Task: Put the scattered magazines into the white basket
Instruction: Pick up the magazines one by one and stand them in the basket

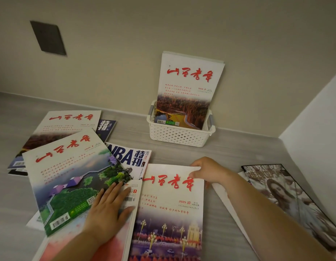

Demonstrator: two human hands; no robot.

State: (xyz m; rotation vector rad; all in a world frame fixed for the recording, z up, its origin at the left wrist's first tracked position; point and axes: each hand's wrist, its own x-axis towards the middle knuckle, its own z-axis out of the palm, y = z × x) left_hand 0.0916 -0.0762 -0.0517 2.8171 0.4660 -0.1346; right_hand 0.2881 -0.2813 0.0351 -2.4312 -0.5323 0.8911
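A white perforated basket [179, 136] stands against the wall with one red-titled magazine [188, 87] upright in it. My right hand [208, 171] grips the top right corner of a 2025-10 magazine [169, 213] lying flat in front of me. My left hand [107, 208] lies flat with straight fingers on a pink-and-white magazine [114, 242] and the edge of a green-cover magazine [69, 178]. An NBA magazine [133, 159] lies between these and the basket. Another red-titled magazine [65, 127] and a dark one [105, 128] lie further left.
A black-and-white magazine [287, 196] lies on the right near the side wall [318, 117], on top of a white one. The back wall carries a dark panel [48, 37]. The floor [229, 151] is pale grey.
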